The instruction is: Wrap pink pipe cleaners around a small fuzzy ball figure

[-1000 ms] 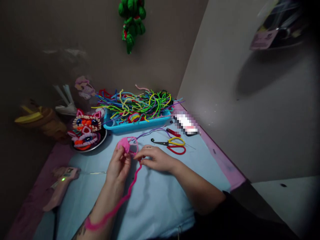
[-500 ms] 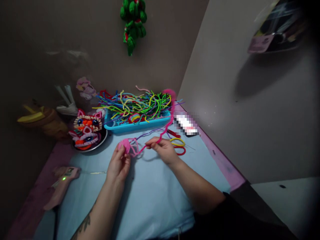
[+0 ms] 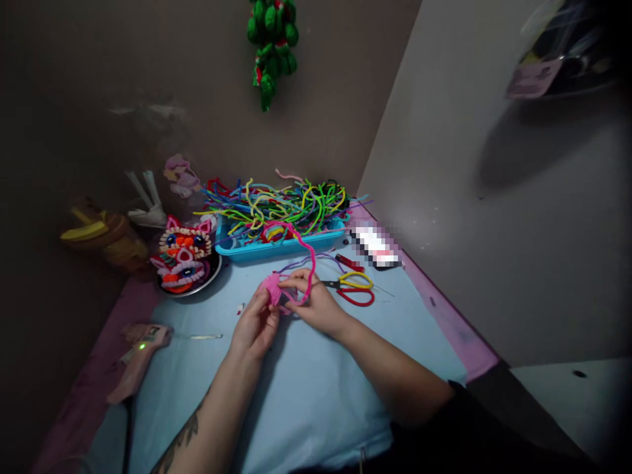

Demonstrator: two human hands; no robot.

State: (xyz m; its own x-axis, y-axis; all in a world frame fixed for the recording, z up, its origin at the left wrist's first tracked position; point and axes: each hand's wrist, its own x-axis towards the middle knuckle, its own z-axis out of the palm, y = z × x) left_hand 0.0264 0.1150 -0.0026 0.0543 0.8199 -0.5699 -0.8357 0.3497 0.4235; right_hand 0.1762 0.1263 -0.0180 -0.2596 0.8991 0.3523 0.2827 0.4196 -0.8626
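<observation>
My left hand point(image 3: 254, 322) pinches a small pink wound pipe-cleaner piece point(image 3: 272, 287) over the light blue table cover point(image 3: 306, 388). My right hand point(image 3: 316, 299) is closed on the bright pink pipe cleaner point(image 3: 307, 253) that comes off that piece. The strand arches up from my right fingers and bends back toward the blue tray point(image 3: 281, 249). Both hands meet just in front of the tray, above the table.
The blue tray is heaped with several coloured pipe cleaners point(image 3: 276, 207). Red and yellow scissors point(image 3: 353, 289) lie right of my hands. A colourful pipe-cleaner mask sits in a metal dish point(image 3: 185, 260). A pink glue gun point(image 3: 141, 355) with a green light lies left.
My right hand swung the long pink strand from my left forearm up and over the tray, then drew it in. Now it forms a shorter arch close to the pink piece.
</observation>
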